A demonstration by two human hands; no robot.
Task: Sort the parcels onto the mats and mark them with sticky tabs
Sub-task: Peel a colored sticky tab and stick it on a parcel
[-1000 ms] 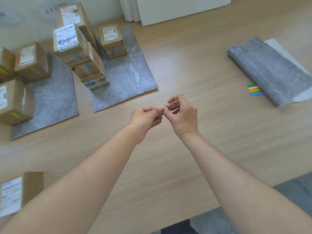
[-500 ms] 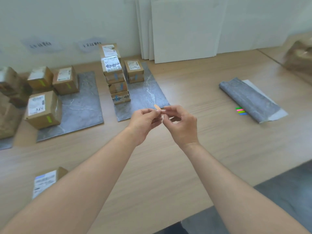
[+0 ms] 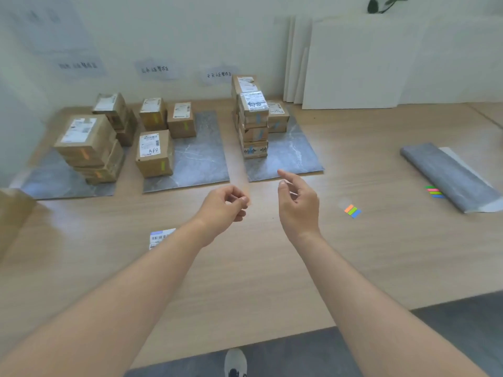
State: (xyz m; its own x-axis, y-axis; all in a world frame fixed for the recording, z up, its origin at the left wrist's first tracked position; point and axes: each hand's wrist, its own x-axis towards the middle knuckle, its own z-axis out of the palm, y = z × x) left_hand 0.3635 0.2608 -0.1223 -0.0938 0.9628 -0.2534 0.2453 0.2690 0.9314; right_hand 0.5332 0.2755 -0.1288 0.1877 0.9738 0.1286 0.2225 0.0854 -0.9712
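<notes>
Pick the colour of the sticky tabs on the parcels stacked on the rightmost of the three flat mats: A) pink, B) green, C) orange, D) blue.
D: the tall stack on the rightmost flat mat carries blue tabs, while the left mat's parcels show orange and the middle mat's parcels show green.

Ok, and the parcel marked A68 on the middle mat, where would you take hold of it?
Probably by its left and right side faces, coming in from above and in front. The parcel marked A68 stands upright and alone at the front of the middle mat. There is a gap on each side of it, while other parcels sit close behind it.
</notes>
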